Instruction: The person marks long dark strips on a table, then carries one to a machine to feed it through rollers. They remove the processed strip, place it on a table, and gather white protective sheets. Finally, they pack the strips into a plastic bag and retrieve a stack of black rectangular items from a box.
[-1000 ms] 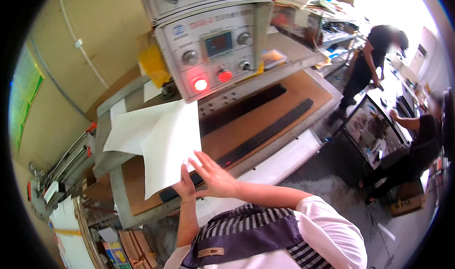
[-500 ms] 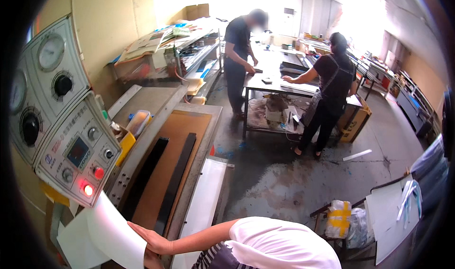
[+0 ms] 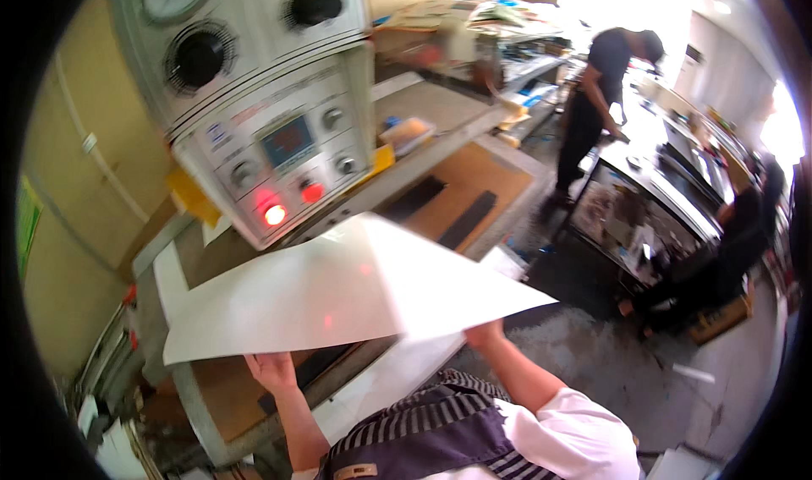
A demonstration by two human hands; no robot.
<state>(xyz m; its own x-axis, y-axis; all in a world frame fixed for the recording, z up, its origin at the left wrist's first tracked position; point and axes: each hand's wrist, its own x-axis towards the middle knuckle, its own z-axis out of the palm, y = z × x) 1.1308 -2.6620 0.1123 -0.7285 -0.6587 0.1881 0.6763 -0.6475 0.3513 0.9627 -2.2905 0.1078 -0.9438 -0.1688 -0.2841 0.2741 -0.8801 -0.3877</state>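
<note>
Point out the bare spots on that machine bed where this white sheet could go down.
Brown bed right of the two black bars is bare. The white sheet, held by left hand and right hand, hides the near part. The shelf behind is cluttered.

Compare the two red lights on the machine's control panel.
The left red light glows bright, nearly white at its centre; the right red light is a duller, even red. The left one sits lower, near the panel's bottom edge; the right one sits higher, under the small display. Both are round, similar in size, and lie just above the white sheet held in both hands.
</note>
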